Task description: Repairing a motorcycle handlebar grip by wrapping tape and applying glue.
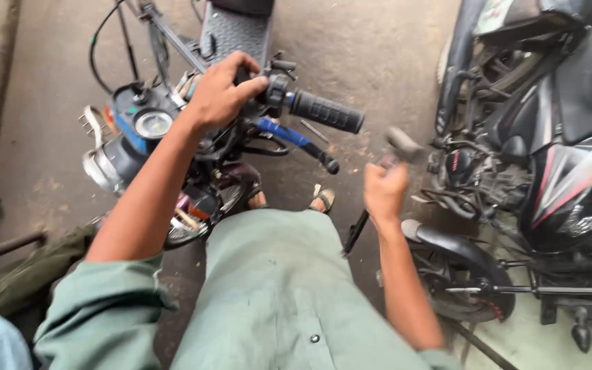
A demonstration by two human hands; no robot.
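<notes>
— Two hands in my feed, both bare. Where does the left hand [222, 90] sit?

— I see it at about eleven o'clock from the frame's centre, fingers curled over the dark metal handlebar [255, 92] of the small stripped motorbike, thumb pressed along the bar just beside the black ribbed rubber grip [326, 112]. It is clamped on the bar itself; the grip juts free toward three o'clock of that hand.

— And the right hand [384, 190]?

— Close to centre, slightly toward three o'clock. It is closed into a fist around a slim dark handle [356, 231] that runs down toward seven o'clock. A blurred grey head [403, 142] shows just above the fist at twelve o'clock; I cannot tell exactly what tool it is.

— What lies under the bar?

— Just below the grip, a blue lever with a black ball end [294, 138] slants toward five o'clock. At nine o'clock of the left hand is the round gauge with a pale face in a blue housing [153, 123], and under that a chromed headlamp shell [104, 168].

— Anything else near?

— I see the person's green shirt [275, 294] filling six o'clock, and a sandalled foot [323, 199] on the grey concrete floor [378, 48] between the hands. At three o'clock stands a black motorcycle with red and white trim [563, 185], well apart from the left hand and near the right one.
</notes>
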